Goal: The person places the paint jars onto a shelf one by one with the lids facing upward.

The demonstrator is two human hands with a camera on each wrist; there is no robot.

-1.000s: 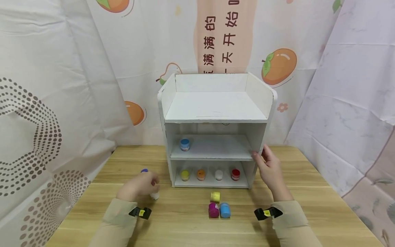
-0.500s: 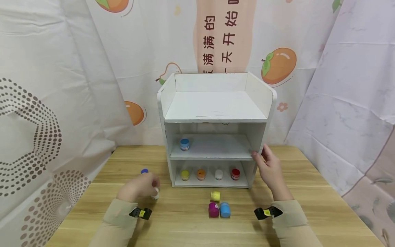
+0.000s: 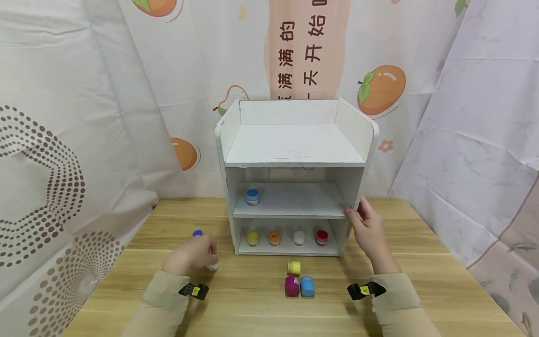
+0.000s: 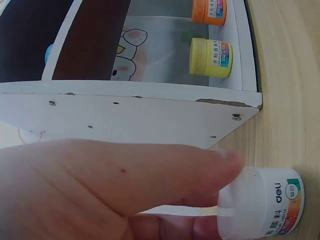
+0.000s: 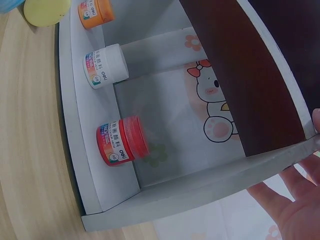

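My left hand is low over the table, left of the small white shelf. Its thumb and fingers pinch the lid of a white paint jar, whose labelled body shows below them. A blue-lidded jar sits just behind this hand, mostly hidden by it. My right hand grips the shelf's right side panel, the thumb at the front edge and the fingers along the outer face.
On the lower shelf stand a yellow jar, an orange jar, a white jar and a red jar. A blue jar is one level up. Yellow, purple and light-blue jars lie in front.
The left thumb and fingers have come together on the white paint jar's lid, and the jar has shifted slightly. The right hand keeps its hold on the shelf.
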